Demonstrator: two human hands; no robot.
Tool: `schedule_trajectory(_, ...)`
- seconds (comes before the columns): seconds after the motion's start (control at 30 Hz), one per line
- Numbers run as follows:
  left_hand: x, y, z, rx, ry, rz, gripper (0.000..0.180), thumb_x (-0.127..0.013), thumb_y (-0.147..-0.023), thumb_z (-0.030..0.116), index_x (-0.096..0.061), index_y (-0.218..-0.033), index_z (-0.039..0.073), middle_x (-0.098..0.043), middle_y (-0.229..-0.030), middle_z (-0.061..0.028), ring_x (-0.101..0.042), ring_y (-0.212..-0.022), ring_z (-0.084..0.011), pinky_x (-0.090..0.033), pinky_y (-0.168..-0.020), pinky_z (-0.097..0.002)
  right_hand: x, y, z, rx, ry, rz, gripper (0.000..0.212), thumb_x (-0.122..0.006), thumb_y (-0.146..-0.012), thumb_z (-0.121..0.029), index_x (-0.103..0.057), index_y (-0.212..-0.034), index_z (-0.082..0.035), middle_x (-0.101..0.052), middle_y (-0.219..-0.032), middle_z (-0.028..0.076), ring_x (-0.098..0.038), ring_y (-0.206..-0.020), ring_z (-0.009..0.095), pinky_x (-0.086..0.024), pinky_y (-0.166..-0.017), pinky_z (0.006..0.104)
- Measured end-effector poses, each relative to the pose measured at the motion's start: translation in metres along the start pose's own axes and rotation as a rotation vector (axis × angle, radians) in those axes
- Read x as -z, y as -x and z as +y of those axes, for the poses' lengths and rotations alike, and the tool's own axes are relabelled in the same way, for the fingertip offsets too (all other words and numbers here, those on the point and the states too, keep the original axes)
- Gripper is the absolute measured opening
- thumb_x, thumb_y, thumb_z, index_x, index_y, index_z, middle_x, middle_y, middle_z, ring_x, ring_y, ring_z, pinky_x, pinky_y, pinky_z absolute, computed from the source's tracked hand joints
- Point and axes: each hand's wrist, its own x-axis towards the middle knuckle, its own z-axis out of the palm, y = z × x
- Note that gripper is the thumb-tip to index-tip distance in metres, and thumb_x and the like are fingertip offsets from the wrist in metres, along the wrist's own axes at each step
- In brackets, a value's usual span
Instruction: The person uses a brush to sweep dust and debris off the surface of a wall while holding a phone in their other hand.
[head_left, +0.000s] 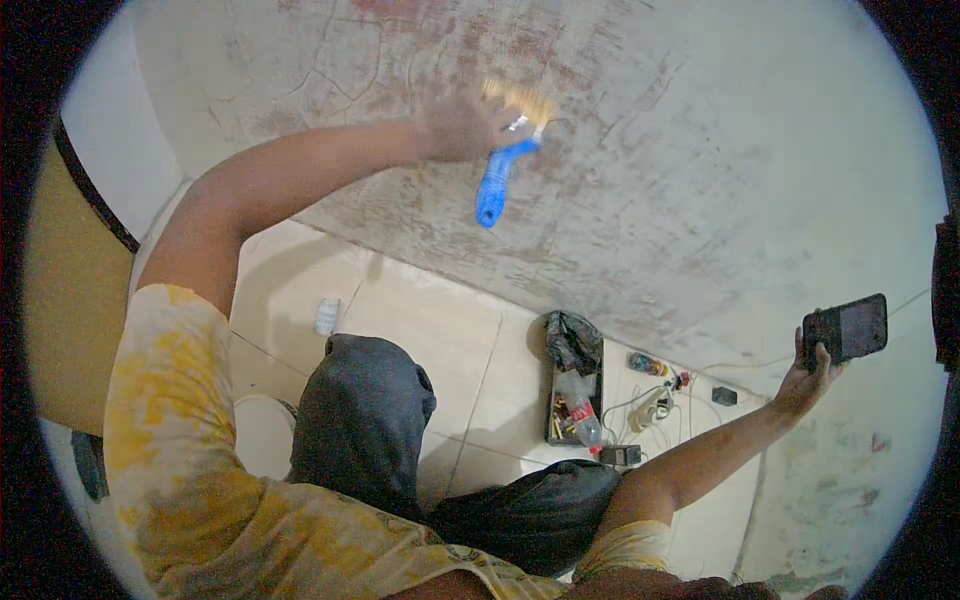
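My left hand (462,122), smeared by motion, is up at the scuffed, stained wall (640,190). It is closed round the neck of a paintbrush (493,188) with a blue handle and yellowish bristles. The bristles lie near the wall and the handle hangs downward; whether they touch the wall I cannot tell. Out to the right, my right hand (812,378) grips a black smartphone (848,326), its dark face turned partly toward me.
On the tiled floor (400,300), a black tray (549,420) holds a clear plastic bottle (580,405) and a crumpled black bag (573,342). Cables and small adapters (622,456) lie beside it. A small white container (327,316) stands near my knee (370,400). A brown panel (75,290) borders the left.
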Motion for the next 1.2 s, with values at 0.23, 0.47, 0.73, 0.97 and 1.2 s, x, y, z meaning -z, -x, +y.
schedule_trajectory(0.23,0.027,-0.018,-0.019,0.143,0.271,0.128,0.034,-0.055,-0.078,0.021,-0.054,-0.112,0.017,-0.056,-0.097,-0.0071,-0.058,-0.091,-0.0246,-0.051,-0.069,-0.0397,0.004,0.003,0.000,0.004,0.142,0.113,0.060,-0.055,-0.077,-0.006,-0.029,-0.131,-0.006,-0.045,-0.125,0.019,-0.049,-0.114,0.036,-0.048,-0.085,0.0458)
schedule_trajectory(0.47,0.111,-0.063,-0.112,0.259,0.061,0.578,0.027,-0.058,-0.072,0.019,-0.060,-0.097,0.010,-0.058,-0.087,-0.0120,-0.059,-0.075,-0.0281,-0.050,-0.063,-0.0387,0.008,0.000,0.000,-0.016,-0.022,0.113,0.061,-0.052,-0.078,-0.014,-0.030,-0.134,-0.010,-0.042,-0.128,0.021,-0.048,-0.113,0.039,-0.048,-0.083,0.0491)
schedule_trajectory(0.73,0.034,-0.023,-0.073,0.151,-0.080,0.291,0.031,-0.055,-0.075,0.019,-0.057,-0.105,0.012,-0.057,-0.086,-0.0077,-0.059,-0.078,-0.0256,-0.050,-0.061,-0.0369,0.001,-0.002,0.001,-0.018,0.048,0.153,0.059,-0.060,-0.077,-0.022,-0.036,-0.130,-0.010,-0.050,-0.121,0.017,-0.053,-0.109,0.032,-0.050,-0.077,0.0430)
schedule_trajectory(0.97,0.009,0.022,-0.001,-0.108,0.116,-0.070,0.030,-0.050,-0.080,0.017,-0.053,-0.110,0.013,-0.055,-0.092,-0.0088,-0.059,-0.085,-0.0259,-0.051,-0.066,-0.0379,-0.009,-0.006,0.002,-0.040,0.393,0.398,0.052,-0.069,-0.075,-0.030,-0.045,-0.116,-0.009,-0.057,-0.103,0.010,-0.057,-0.092,0.022,-0.051,-0.070,0.0367)
schedule_trajectory(1.2,0.045,-0.031,-0.047,0.090,0.120,0.123,0.035,-0.051,-0.080,0.018,-0.053,-0.114,0.016,-0.056,-0.094,-0.0055,-0.059,-0.088,-0.0252,-0.051,-0.067,-0.0377,0.011,-0.003,-0.002,-0.046,0.100,0.281,0.057,-0.060,-0.077,-0.022,-0.037,-0.126,-0.005,-0.046,-0.119,0.014,-0.051,-0.104,0.029,-0.049,-0.082,0.0449)
